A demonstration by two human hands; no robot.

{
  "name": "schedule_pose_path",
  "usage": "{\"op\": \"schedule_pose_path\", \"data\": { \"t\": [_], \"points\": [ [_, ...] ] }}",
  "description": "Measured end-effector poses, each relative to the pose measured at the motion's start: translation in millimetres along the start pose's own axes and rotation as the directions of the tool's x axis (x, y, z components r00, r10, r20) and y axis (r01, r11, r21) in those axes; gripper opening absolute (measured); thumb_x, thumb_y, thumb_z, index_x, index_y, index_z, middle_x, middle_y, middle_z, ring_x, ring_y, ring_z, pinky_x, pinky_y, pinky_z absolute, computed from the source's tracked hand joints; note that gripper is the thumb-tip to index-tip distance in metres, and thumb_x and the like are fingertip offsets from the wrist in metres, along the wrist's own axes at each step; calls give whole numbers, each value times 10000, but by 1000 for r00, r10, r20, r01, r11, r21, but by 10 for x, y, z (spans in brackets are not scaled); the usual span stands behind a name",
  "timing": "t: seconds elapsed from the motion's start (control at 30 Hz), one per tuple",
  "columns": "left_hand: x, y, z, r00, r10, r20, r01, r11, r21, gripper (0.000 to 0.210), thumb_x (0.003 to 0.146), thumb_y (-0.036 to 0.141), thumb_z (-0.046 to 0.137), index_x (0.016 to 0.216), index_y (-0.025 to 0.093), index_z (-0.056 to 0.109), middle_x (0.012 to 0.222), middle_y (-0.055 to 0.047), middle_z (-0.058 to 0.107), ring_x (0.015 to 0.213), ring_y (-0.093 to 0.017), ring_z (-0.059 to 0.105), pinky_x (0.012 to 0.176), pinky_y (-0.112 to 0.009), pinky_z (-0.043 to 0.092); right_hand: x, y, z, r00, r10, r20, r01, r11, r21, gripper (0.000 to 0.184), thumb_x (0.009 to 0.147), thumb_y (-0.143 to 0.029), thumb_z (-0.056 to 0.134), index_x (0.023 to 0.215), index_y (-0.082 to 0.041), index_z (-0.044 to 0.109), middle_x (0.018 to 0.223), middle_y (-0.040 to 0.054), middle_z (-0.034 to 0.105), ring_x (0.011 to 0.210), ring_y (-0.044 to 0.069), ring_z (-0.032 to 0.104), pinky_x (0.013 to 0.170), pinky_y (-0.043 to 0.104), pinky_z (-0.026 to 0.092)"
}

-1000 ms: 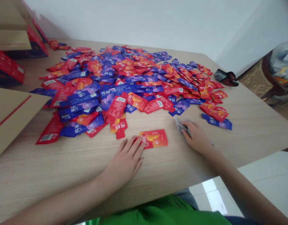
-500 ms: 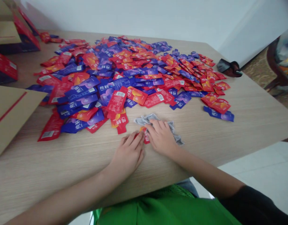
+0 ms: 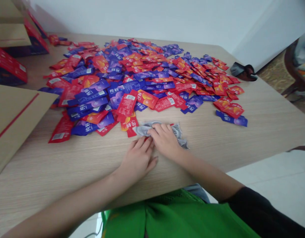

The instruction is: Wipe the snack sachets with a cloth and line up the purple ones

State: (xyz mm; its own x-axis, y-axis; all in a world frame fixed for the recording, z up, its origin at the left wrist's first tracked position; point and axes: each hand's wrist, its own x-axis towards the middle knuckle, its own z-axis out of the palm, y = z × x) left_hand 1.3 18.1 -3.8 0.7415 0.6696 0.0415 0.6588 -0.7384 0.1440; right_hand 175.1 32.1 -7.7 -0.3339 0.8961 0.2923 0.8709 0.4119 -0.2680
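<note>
Red flat foil sachet (image 3: pixel 171 124) lies on the pale wood-grain table (image 3: pixel 204 162), mostly hidden beneath a crumpled grey cloth (image 3: pixel 143 129). From the right fingers, one red sliver shows just beyond and to the right; from the left fingertips, another shows directly at their ends. I judge both slivers to be one sachet, its long axis running roughly crosswise, from the left fingertips toward the far side of the right hand (image 3: pixel 164 140). The cover prevents me from confirming that angle.

Nearer hand: both are at the sachet. The left hand (image 3: pixel 139 153) sits at its left end; the right hand lies over its middle, with the cloth between.

Left finger state: extended, slightly apart, thumb held away, tips resting on or against the sachet end; I see no pinch. Right finger state: side by side, bent over the cloth, palm down. I cannot tell whether they clamp a fold or only press.

Beyond both sets of fingertips, I register a broad heap of red and purple foil sachets (image 3: pixel 145 84), its near edge just past the cloth.
</note>
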Motion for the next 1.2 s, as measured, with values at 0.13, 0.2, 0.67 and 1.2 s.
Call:
{"op": "schedule_pose_path", "data": {
  "t": [0.13,0.2,0.67,1.2],
  "points": [
    [9,-22,10,1000,-11,-29,12,999,33,449,923,304,478,1338,159,573,1406,-90,556,1285,-322,474,982,-460,417,-112,159,89,996,79,36,-74,991,-115,234,952,-172,412,1083,-189,606,1117,125,561,981,268,488,852,395,395],
    [4,-26,16,999,-9,-40,11,999,45,444,924,279,474,1341,165,571,1438,-79,526,1289,-314,477,985,-456,415,-235,389,41,987,159,1,-158,980,-123,241,940,-152,404,1081,-169,598,1136,144,538,1003,277,483,877,406,395],
    [2,-20,-16,1000,-12,-26,12,1000,24,391,915,292,533,1261,139,632,1229,-126,671,1174,-308,570,951,-462,443,-157,20,20,997,-21,73,24,999,-36,208,907,-120,440,1026,-198,593,1054,110,560,946,260,485,810,385,394],
    [40,-39,-46,1000,-1,-8,1,998,58,394,920,256,499,1288,176,616,1260,-104,663,1178,-315,580,963,-493,435,-95,180,-96,999,-37,30,38,999,-28,242,898,-87,420,1011,-195,605,1078,104,576,971,258,488,813,377,374]
  ]
}}
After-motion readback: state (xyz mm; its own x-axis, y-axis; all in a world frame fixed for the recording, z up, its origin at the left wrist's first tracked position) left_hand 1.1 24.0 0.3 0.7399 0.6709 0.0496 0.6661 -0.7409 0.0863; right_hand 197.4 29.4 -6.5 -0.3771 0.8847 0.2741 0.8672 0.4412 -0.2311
